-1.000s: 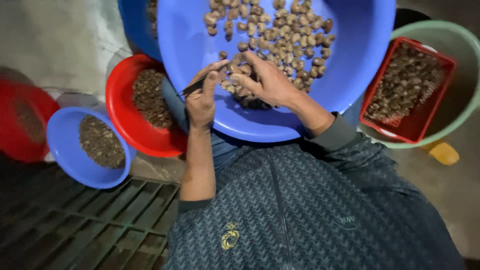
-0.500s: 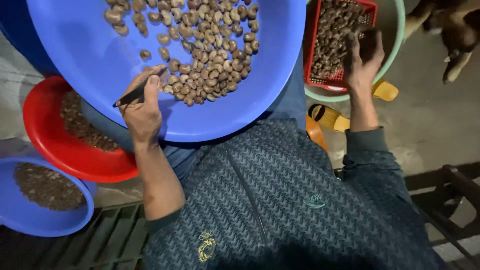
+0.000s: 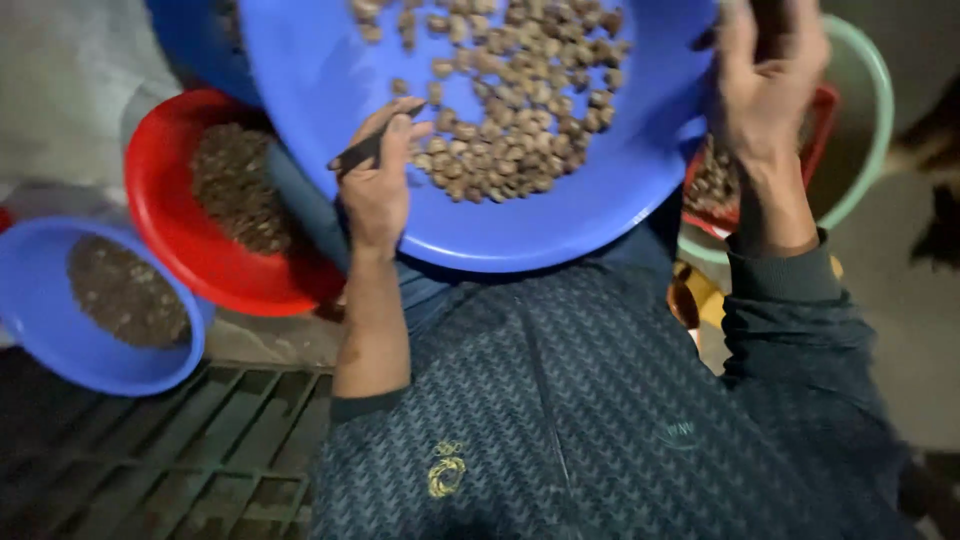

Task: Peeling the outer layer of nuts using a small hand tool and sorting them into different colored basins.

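Note:
A big blue basin (image 3: 300, 60) rests on my lap and holds many pale brown nuts (image 3: 510, 110). My left hand (image 3: 375, 195) sits on the basin's near rim, shut on a thin dark tool (image 3: 358, 155) whose tip points left, close to the nearest nuts. My right hand (image 3: 765, 90) is raised at the basin's right edge, back toward me, fingers pointing up and blurred. Whether it holds anything is unclear.
A red bowl (image 3: 165, 235) of dark shells sits left of the basin, with a small blue bowl (image 3: 30, 320) of similar bits further left. Behind my right hand a red basket (image 3: 822, 125) stands inside a green tub (image 3: 872, 110). A metal grate (image 3: 200, 460) covers the floor at lower left.
My right hand left the nut pile, reached into the red basket, and has now lifted back toward the basin's right edge. My left hand kept the tool at the rim.

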